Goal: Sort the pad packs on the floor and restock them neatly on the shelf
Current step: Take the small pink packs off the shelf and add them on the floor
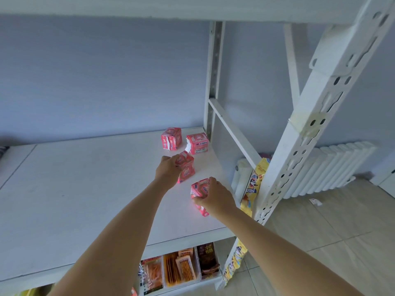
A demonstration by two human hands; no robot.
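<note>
Four pink packs stand on the white shelf [85,189]. The left hand [168,169] grips one pack [186,167]; the right hand [215,198] grips another [199,191].

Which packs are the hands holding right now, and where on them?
Left hand grips the middle pack by its left side. Right hand grips the front pack across its top and right side.

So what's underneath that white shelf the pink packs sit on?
Under the white shelf sit snack packets in clear bins. Further left, the shelf board and forearms cover the rest.
</note>
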